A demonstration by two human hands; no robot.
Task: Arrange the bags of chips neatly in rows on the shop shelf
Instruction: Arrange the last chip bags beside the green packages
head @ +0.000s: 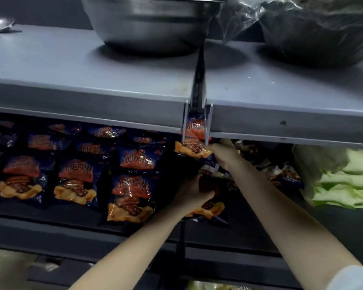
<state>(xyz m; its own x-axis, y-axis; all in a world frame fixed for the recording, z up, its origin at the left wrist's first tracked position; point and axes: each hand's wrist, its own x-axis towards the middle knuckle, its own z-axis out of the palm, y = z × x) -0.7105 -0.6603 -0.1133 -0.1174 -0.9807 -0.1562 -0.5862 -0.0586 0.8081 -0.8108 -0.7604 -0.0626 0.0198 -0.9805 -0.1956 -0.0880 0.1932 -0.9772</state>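
Observation:
Several dark blue chip bags with orange print (76,181) lie in rows on the lower shelf (50,214), filling its left half. My left hand (194,192) grips a chip bag (210,209) at the shelf's front, near the middle. My right hand (222,152) reaches deeper and holds another chip bag (194,147) upright, its top partly hidden behind the upper shelf's edge. A loose heap of more bags (281,172) lies to the right of my right hand, under the upper shelf.
The grey upper shelf (92,95) overhangs the chips and carries a large metal bowl (151,24) and a plastic-wrapped bowl (319,32). A vertical upright (198,97) splits the shelves. Pale green packs in plastic (344,183) lie at the right.

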